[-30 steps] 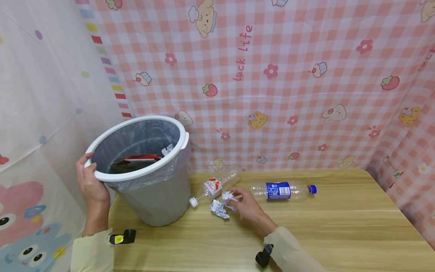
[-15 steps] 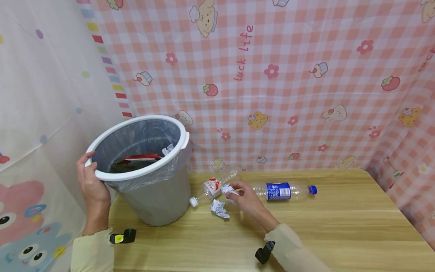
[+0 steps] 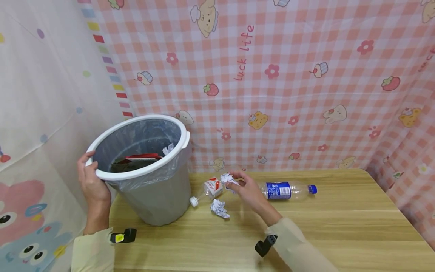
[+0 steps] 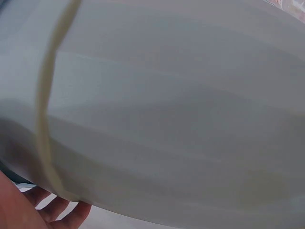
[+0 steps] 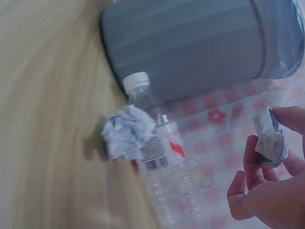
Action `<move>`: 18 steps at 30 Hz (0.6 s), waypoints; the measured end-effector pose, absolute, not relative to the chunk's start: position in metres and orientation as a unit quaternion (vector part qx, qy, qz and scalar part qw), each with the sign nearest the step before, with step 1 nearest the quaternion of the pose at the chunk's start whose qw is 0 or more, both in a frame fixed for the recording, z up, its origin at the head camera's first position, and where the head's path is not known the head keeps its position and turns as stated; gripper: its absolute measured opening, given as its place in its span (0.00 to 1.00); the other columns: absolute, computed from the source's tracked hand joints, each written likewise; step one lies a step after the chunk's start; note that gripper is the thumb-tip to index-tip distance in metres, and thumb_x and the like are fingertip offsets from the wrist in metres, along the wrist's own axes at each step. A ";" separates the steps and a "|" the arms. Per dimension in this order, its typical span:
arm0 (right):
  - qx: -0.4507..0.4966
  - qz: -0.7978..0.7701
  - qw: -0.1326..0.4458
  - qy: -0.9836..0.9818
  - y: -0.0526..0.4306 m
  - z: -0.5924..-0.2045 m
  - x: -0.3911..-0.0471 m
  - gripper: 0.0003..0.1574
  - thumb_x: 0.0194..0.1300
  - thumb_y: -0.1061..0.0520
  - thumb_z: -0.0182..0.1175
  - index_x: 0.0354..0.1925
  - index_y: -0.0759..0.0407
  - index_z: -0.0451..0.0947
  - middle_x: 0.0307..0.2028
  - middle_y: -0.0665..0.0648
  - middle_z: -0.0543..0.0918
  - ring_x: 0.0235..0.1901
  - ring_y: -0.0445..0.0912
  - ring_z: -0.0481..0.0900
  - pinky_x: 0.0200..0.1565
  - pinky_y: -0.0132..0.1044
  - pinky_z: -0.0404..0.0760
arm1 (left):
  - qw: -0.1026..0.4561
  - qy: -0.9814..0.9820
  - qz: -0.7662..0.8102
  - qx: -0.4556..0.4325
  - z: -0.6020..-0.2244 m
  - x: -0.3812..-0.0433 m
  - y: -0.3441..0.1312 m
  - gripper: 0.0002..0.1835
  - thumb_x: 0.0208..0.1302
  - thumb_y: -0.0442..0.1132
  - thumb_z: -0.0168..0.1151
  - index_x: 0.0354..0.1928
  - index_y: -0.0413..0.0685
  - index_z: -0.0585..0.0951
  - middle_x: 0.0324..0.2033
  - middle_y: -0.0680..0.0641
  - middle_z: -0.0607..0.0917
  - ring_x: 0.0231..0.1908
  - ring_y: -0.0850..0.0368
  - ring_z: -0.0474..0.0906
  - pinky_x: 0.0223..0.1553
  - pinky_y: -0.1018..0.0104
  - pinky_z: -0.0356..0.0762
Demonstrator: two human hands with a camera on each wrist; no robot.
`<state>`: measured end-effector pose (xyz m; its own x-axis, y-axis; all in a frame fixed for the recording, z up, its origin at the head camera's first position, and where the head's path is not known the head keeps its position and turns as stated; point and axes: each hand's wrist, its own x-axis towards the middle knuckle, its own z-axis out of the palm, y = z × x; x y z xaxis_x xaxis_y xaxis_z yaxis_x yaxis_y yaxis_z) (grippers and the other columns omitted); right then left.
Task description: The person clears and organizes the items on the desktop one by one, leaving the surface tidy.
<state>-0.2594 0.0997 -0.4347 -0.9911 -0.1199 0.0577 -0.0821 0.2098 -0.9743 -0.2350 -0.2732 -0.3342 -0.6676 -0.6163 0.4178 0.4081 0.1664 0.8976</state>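
My left hand (image 3: 92, 185) grips the white rim of a grey trash can (image 3: 159, 200), thumb and fingers hooked over its left side. The can stands tilted on the table and has a plastic liner. In the right wrist view, my right hand (image 5: 274, 191) pinches a crumpled paper ball (image 5: 270, 138) between thumb and fingers, above the table. A second paper ball (image 3: 219, 209) lies below that hand, close to a clear plastic bottle (image 3: 213, 187) with a white cap. The hand and held paper partly hide this bottle in the head view.
Another clear bottle (image 3: 278, 190) with a blue label and cap lies to the right of my right hand. Red and white trash (image 3: 141, 156) and a paper piece (image 3: 168, 149) are inside the can. The wooden table (image 3: 340, 226) meets a checked curtain (image 3: 306, 94) behind.
My right hand has lifted one paper ball off the table, moving up and slightly away from the other ball. My left hand and the trash can stay in place.
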 end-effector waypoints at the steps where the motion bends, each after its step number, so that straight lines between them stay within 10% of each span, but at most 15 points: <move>1: -0.069 -0.626 0.014 0.776 0.099 -0.432 -0.259 0.23 0.63 0.53 0.67 0.57 0.51 0.77 0.53 0.56 0.77 0.51 0.51 0.79 0.48 0.43 0.79 | 0.400 -0.651 -0.640 0.080 -0.334 -0.235 -0.273 0.22 0.72 0.40 0.36 0.62 0.51 0.73 0.59 0.49 0.74 0.56 0.57 0.69 0.55 0.68 0.61; 18: -0.122 -0.652 0.004 0.748 0.098 -0.394 -0.262 0.22 0.66 0.55 0.64 0.57 0.55 0.75 0.54 0.58 0.76 0.51 0.49 0.79 0.48 0.40 0.78 | 0.413 -0.630 -0.654 0.075 -0.333 -0.237 -0.274 0.23 0.70 0.37 0.36 0.60 0.46 0.75 0.57 0.49 0.75 0.55 0.57 0.70 0.56 0.68 0.61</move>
<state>-0.2622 0.0979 -0.3935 -0.9703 -0.1870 0.1534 -0.1775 0.1198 -0.9768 -0.2365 -0.2740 -0.3326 -0.6484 -0.6337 0.4220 0.4457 0.1333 0.8852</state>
